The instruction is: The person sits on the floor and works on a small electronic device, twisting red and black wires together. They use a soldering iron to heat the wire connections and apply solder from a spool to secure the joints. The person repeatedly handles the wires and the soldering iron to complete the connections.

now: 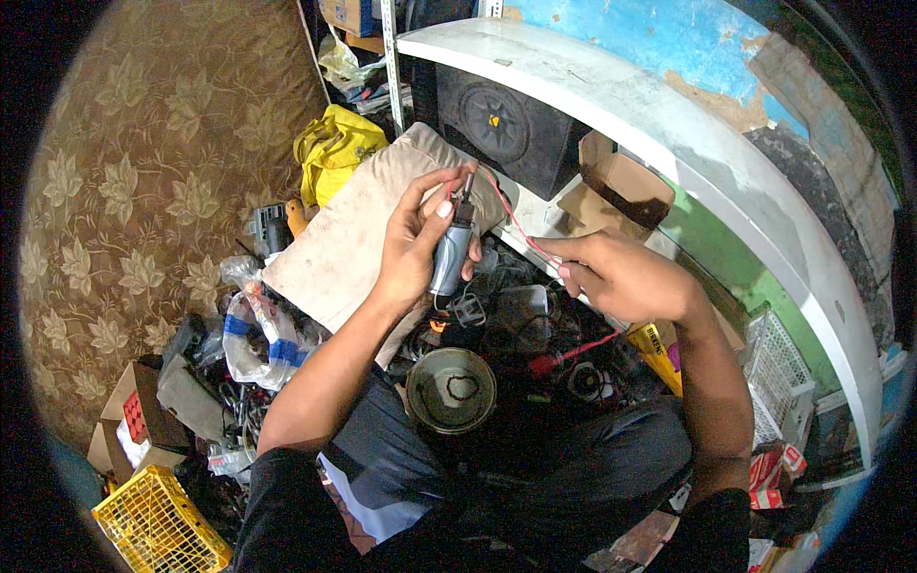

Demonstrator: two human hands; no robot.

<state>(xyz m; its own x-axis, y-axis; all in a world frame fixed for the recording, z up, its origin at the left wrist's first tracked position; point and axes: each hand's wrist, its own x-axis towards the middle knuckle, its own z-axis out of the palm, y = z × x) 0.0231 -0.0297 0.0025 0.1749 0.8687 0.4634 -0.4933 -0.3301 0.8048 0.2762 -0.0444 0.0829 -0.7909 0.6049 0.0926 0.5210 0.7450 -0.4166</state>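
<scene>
My left hand point(413, 234) is wrapped round a grey metal cylinder point(449, 263) with a dark top and a thin stem, held tilted above my lap. Near the stem, its thumb and fingertips close on the top end. A thin red wire point(513, 212) runs from that end across to my right hand point(621, 275). The right hand pinches this wire between thumb and fingers, off to the right of the cylinder. Where exactly the wire joins the cylinder is hidden by my left fingers.
Below my hands stands a round metal tin point(452, 420). A beige cushion point(334, 244) lies behind my left hand, a black speaker point(506, 119) beyond. A long white curved panel point(707, 129) arches overhead right. Cluttered cables, a yellow crate point(162, 525) and a red connector point(544, 365) surround me.
</scene>
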